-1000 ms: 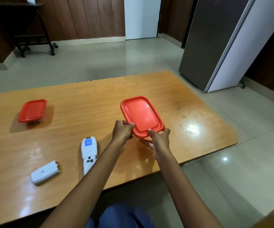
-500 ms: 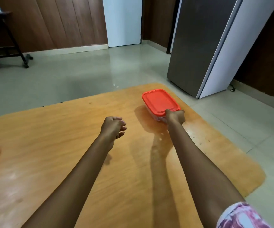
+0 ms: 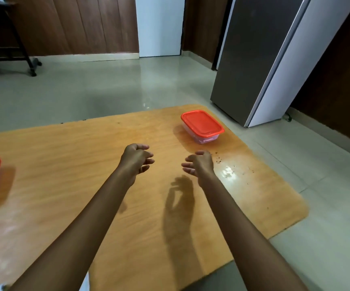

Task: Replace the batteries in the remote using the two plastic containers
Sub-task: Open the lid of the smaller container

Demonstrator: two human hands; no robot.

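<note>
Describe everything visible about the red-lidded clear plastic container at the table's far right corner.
The rectangular clear plastic container has rounded corners and a glossy red lid closed on top. It sits flat and upright on the wooden table, near the far right corner, with its shadow falling to its left. Its contents cannot be told. Only the table touches it.

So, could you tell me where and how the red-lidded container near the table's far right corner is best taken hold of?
Likely the clear base, just under the overhanging rim of the red lid, spanning its narrower width. It sits flat and closed, nearest the empty right hand, so reach in from the near side.
</note>
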